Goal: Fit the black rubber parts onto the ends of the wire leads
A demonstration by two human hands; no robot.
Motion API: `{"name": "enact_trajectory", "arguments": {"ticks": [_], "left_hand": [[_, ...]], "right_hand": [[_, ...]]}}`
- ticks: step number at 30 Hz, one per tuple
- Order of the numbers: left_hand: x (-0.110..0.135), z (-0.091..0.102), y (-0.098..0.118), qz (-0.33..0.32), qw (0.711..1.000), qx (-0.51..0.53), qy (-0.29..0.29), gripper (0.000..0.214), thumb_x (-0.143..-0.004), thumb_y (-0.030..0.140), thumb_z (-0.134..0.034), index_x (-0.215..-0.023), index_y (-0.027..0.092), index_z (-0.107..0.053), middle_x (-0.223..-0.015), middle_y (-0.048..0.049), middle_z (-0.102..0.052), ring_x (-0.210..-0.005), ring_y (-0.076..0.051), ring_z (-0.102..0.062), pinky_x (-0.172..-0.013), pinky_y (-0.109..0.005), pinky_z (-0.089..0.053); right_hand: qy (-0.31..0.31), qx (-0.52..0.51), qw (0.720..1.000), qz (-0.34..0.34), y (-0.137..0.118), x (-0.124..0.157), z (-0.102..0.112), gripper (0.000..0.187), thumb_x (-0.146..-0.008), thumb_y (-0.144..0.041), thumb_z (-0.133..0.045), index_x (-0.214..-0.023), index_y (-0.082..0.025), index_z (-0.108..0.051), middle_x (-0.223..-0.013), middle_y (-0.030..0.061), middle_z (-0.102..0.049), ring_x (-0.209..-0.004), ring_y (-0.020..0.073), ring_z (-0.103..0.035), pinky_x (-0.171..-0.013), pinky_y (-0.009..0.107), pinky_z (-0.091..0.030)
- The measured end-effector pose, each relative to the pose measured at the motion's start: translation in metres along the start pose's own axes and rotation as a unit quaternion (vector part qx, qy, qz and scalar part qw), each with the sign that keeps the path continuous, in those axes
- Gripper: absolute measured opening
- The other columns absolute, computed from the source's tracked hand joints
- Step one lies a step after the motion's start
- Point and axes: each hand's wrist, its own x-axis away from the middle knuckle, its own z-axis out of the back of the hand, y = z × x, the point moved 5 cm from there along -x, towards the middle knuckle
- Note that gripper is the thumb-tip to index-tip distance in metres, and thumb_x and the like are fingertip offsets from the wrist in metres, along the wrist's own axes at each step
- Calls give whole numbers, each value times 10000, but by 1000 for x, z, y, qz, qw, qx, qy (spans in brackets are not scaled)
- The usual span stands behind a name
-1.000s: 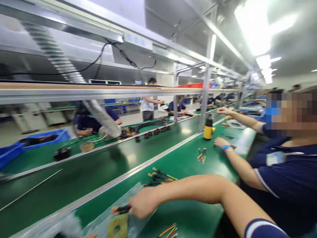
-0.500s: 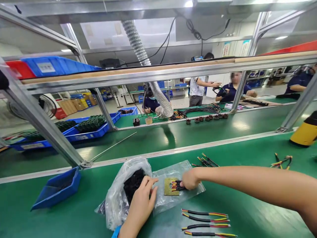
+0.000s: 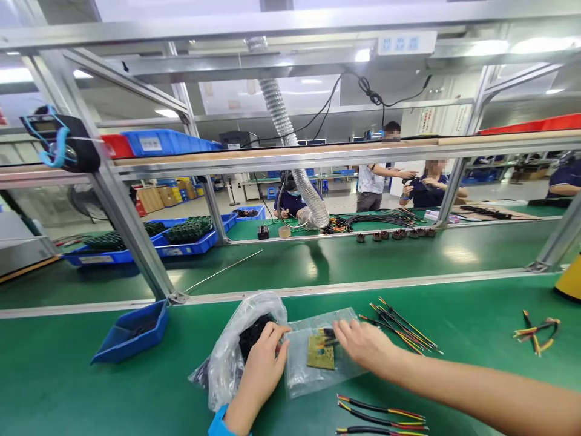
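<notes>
Stretching across the whole view, a green workbench (image 3: 68,381) carries a clear plastic bag (image 3: 302,369) lying flat near its front edge. Far beyond the bag, past an aluminium frame (image 3: 131,212), a second green bench (image 3: 454,254) holds a row of small dark connectors (image 3: 394,235). A flexible silver duct hose (image 3: 281,115) hangs behind that row, and two seated co-workers (image 3: 290,203) and (image 3: 426,191) and a standing co-worker (image 3: 372,181) are further back. Blue crates of dark green coils (image 3: 190,230) sit beyond the bag to the left.

On the near bench, a shallow blue tray (image 3: 129,333) lies left of the bag, and a loose spray of thin wires (image 3: 399,333) lies just right of it. Three black-sleeved wires with red and yellow ends (image 3: 381,418) lie below it. Just left of the bag, touching it, slumps a white plastic bag (image 3: 245,357) of black parts (image 3: 254,336).

The left hand (image 3: 258,372), with a blue wristband, curls its fingers (image 3: 272,339) together over those black parts; whether they grip, I cannot tell. The right hand (image 3: 365,345) hovers at the bag, its fingers (image 3: 345,333) spread apart just beside a tan square board (image 3: 320,354) and short wire ends (image 3: 327,339) inside.
</notes>
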Motion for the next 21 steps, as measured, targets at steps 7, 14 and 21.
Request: {"name": "enact_trajectory", "arguments": {"ticks": [7, 14, 21], "left_hand": [[2, 2, -6, 20, 1000, 9, 13, 239, -942, 227, -473, -1092, 223, -659, -989, -50, -619, -734, -195, -650, -722, -349, -534], [-3, 11, -19, 58, 997, -30, 50, 258, -926, 253, -428, -1002, 190, -667, -895, -72, -635, -759, -239, -666, -729, -382, -537], [-2, 25, -38, 121, 986, -93, 67, 326, -945, 276, -368, -1019, 172, -667, -1009, -116, -693, -835, -267, -672, -789, -416, -528]], "right_hand": [[114, 136, 980, 90, -45, 20, -39, 552, -753, 79, -389, -1269, 35, -580, -857, 188, -699, -591, 234, -583, -434, 327, -410], [140, 73, 987, 20, -18, 10, -17, 423, -808, -40, -504, -1214, -44, -622, -955, 185, -706, -715, 278, -666, -508, 341, -453], [4, -255, 963, -87, 5, -15, -2, 473, -1025, -287, -343, -774, -172, -726, -634, 62, -712, -551, 190, -670, -509, 248, -426]]}}
